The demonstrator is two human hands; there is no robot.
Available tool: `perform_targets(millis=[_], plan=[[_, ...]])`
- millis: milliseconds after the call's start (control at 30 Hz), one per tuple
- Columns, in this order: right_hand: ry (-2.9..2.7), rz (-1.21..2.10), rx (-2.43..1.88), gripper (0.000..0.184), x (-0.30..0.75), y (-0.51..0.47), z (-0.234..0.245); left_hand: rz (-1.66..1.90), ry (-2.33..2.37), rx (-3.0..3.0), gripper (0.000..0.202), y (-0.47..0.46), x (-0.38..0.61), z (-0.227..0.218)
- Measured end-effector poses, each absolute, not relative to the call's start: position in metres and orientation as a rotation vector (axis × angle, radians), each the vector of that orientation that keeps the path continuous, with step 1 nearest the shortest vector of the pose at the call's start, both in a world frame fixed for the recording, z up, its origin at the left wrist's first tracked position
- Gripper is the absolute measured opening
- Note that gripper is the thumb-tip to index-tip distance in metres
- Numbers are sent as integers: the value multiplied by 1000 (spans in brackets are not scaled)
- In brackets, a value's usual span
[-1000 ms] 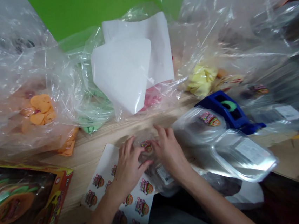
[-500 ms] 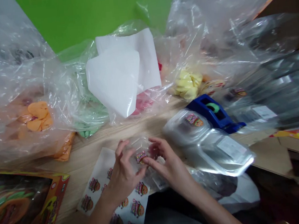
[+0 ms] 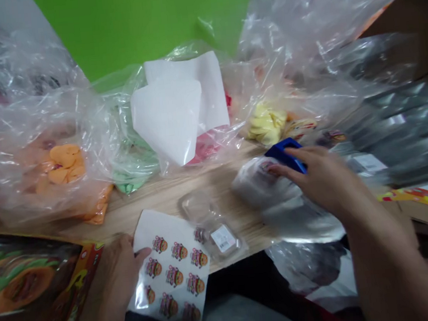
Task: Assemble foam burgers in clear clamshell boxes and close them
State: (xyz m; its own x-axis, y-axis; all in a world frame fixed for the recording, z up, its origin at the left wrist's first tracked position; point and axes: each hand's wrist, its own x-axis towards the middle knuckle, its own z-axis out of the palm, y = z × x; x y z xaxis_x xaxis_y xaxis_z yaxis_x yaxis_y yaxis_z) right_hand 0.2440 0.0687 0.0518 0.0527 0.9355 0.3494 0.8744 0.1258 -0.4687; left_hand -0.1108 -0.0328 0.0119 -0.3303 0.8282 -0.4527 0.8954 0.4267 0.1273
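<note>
My left hand (image 3: pixel 121 273) rests on the left edge of a white sticker sheet (image 3: pixel 175 270) printed with burger pictures, its thumb lying on the sheet and fingers curled at the edge. My right hand (image 3: pixel 314 178) reaches right, fingers stretched over a stack of clear plastic clamshell containers (image 3: pixel 278 199), beside a blue tape dispenser (image 3: pixel 285 154). One small clear clamshell container (image 3: pixel 215 226) with a barcode label lies on the wooden table (image 3: pixel 172 195) between my hands, touched by neither.
Large clear bags stand along the back: orange pieces (image 3: pixel 63 162), green pieces (image 3: pixel 131 163), yellow pieces (image 3: pixel 265 122). White paper sheets (image 3: pixel 173 111) lean on them. A printed cardboard box (image 3: pixel 30 294) lies at left. More clear packs (image 3: pixel 396 133) are at right.
Both hands let go of the small clamshell. My right hand moved right onto the stack of containers; my left hand moved down-left to the sticker sheet's edge.
</note>
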Motion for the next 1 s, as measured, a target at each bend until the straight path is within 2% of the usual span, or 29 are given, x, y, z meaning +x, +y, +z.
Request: perform_targets(millis=[67,100,167,267,400,700,867,1000], plan=[[-1818,-114,-1659,32,216,51,51,-54,2128,1319,17,-31,-110,15],[-1829,-91,-1539,28,199,40,49,30,2066,1221,14,-31,-112,15],[-1956,238,-1235,18,158,19,40,209,1897,997,16,-33,-120,14],[-2088,782,-1012,22,100,-2,22,416,1587,745,30,-38,-136,13],[-2177,929,-941,25,54,-6,4,592,1349,577,38,-41,-148,12],[-2250,982,-894,31,45,-12,-13,703,1408,456,47,-33,-144,3],[-2136,1064,-906,25,45,-19,-7,663,1495,576,39,-30,-147,6],[-1751,1215,-1060,13,71,-5,7,568,1697,894,24,-21,-152,4]])
